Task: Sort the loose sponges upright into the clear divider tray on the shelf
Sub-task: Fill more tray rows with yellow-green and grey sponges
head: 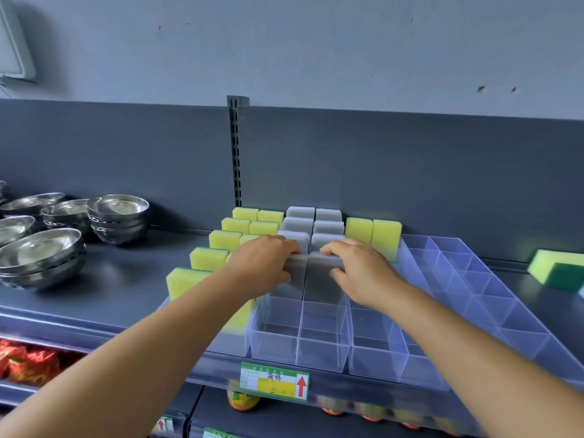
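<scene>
Shelf (126,279) tray (316,343): upright yellow sponges (208,257), grey sponges (300,213)

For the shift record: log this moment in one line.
left hand grips grey sponge | right hand grips grey sponge | both upright in clear plastic divider tray

showing even, soft, cool daylight with faint shadows; glinting off the stacked shiny steel bowls (42,257); bending straight lines at the wide-angle edges; blurring the near forearms and the lower shelf's red packets (28,365).

Shelf price tag (274,380): red up arrow, "2"; rest blurred.
</scene>
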Demonstrator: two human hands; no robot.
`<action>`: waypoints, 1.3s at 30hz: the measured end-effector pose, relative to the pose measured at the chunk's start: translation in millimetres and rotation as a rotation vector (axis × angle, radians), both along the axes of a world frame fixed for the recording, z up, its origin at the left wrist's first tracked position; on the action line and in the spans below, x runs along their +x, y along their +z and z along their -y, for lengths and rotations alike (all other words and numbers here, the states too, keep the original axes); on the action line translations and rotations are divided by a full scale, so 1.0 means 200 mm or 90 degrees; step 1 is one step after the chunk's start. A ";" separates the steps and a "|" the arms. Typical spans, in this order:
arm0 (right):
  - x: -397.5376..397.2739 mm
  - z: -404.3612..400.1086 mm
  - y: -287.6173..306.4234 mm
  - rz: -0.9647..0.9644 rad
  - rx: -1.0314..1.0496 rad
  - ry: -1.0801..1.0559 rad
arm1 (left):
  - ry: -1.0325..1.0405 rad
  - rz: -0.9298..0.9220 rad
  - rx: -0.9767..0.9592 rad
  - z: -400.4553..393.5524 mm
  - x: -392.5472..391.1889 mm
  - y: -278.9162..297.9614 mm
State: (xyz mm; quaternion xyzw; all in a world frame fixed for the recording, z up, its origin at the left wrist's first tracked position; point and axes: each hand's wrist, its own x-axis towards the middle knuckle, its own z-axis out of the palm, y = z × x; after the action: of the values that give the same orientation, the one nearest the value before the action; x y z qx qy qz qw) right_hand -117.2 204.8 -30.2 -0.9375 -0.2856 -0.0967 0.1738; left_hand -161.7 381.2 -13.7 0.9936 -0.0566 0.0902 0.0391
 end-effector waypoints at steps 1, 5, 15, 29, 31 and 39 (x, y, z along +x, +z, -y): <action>0.00 0.00 0.00 -0.002 -0.004 0.000 | 0.001 0.000 0.002 0.00 0.00 0.00; -0.05 0.03 0.04 -0.009 -0.025 -0.007 | 0.004 0.002 0.022 0.01 0.00 0.03; -0.12 0.44 0.11 -0.009 -0.080 -0.116 | -0.128 0.051 0.025 0.43 0.02 0.12; -0.13 1.44 0.10 -0.021 -0.116 -0.240 | -0.234 0.031 0.032 1.41 0.17 0.06; -0.12 1.59 0.09 -0.029 -0.117 -0.250 | -0.239 0.018 0.019 1.56 0.19 0.05; -0.10 2.13 0.09 -0.049 -0.084 -0.299 | -0.271 0.009 0.005 2.11 0.29 0.02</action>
State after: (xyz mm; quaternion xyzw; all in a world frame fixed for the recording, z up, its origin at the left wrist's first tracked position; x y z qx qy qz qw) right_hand -137.9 -221.6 -12.7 -0.9905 -0.0584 -0.0797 0.0956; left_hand -104.4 -41.3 -10.4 0.9586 -0.2661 0.0864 0.0529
